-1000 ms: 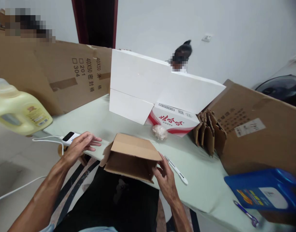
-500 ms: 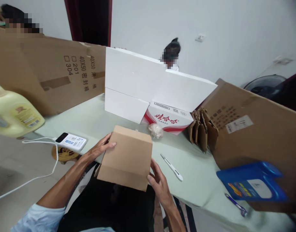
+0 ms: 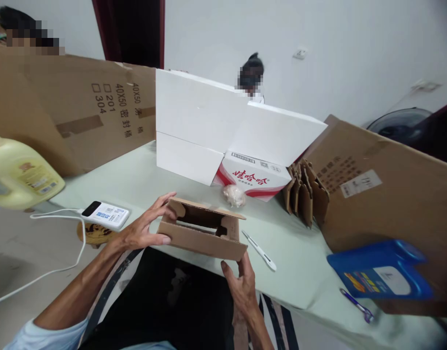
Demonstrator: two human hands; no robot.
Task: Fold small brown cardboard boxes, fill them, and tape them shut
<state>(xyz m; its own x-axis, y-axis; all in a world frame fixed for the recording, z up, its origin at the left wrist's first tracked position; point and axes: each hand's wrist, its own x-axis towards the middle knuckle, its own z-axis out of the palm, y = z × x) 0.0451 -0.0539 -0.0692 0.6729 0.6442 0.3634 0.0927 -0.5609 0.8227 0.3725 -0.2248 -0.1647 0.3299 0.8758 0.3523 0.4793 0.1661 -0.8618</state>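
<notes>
A small brown cardboard box (image 3: 205,241) is tilted above the near edge of the table, its open side facing up so that its hollow inside shows. My left hand (image 3: 146,226) grips the left end, thumb along the front wall and fingers at the far side. At the lower right corner, my right hand (image 3: 241,282) supports the box; its fingertips go behind the cardboard and its thumb lies just below the edge. A white utility knife (image 3: 259,250) lies to the right of the box. Behind the box sits a crumpled clear plastic ball (image 3: 234,195).
White cardboard panels (image 3: 197,114) and a red-white carton (image 3: 254,175) stand behind. Folded cardboard pieces (image 3: 305,192) are to the right, near a blue bottle (image 3: 382,270) and a purple pen-like tool (image 3: 356,305). Left are a cabled white device (image 3: 108,215) and a yellow jug (image 3: 22,170).
The box has been turned from showing its flat closed face to showing its open side. My left hand now wraps around its end; my right hand has shifted to the lower right corner.
</notes>
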